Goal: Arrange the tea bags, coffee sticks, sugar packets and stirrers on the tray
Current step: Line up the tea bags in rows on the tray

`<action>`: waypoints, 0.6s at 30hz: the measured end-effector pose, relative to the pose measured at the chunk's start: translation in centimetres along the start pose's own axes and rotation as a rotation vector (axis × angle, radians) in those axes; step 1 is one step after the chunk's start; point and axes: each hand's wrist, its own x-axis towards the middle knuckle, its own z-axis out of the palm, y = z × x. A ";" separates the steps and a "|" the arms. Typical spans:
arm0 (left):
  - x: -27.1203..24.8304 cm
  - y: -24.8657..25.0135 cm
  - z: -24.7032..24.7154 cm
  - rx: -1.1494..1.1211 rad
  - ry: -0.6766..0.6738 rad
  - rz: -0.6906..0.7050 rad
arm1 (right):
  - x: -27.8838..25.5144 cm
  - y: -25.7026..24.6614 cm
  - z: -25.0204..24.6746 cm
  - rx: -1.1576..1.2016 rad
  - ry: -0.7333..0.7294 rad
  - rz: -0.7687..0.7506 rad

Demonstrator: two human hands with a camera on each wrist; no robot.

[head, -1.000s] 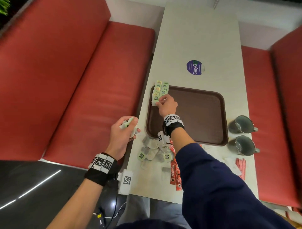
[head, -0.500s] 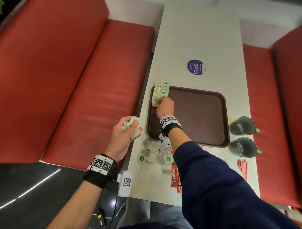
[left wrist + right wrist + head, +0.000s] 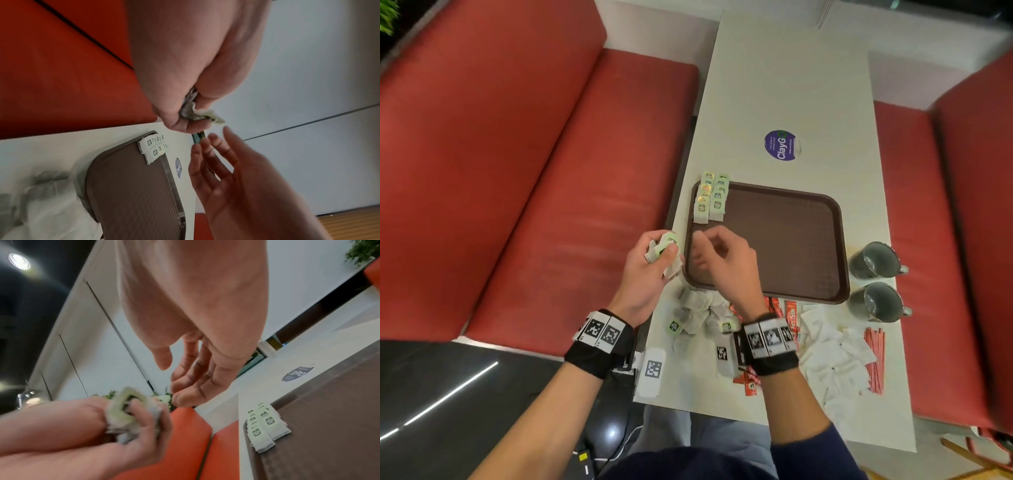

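A brown tray [image 3: 791, 246] lies on the white table. Two neat rows of green-tagged tea bags [image 3: 710, 197] fill its far left corner, also visible from the right wrist as tea bag rows [image 3: 265, 423]. My left hand [image 3: 666, 250] hovers at the tray's left edge and grips a bunch of tea bags [image 3: 669, 243], the same bunch [image 3: 197, 112] that the left wrist view shows. My right hand [image 3: 700, 250] is over the tray's left part, empty, its fingers [image 3: 185, 386] loosely spread close to that bunch. Loose tea bags [image 3: 698, 308] are piled in front of the tray.
Red coffee sticks [image 3: 789, 315], white sugar packets [image 3: 832, 359] and red stirrers [image 3: 875, 359] lie on the table near me. Two grey mugs [image 3: 873, 260] [image 3: 876, 303] stand right of the tray. A purple sticker [image 3: 780, 144] lies beyond it. Red benches flank the table.
My right hand has left the tea bag rows and drawn back toward my left hand, empty. My left hand has moved up to the tray's edge with its bunch.
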 end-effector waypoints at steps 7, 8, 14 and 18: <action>-1.9 -0.5 2.1 -0.004 -0.051 0.079 | -6.0 -1.5 -1.2 0.111 -0.159 -0.072; -2.3 -0.3 2.2 -0.008 -0.071 0.076 | -6.2 -1.5 -1.7 0.096 -0.205 -0.125; -3.8 0.1 2.3 -0.008 -0.157 -0.035 | -5.8 -0.4 -2.7 -0.187 -0.125 -0.289; -4.3 0.1 2.0 -0.071 -0.151 -0.096 | -5.6 -1.3 -3.7 0.154 -0.005 -0.164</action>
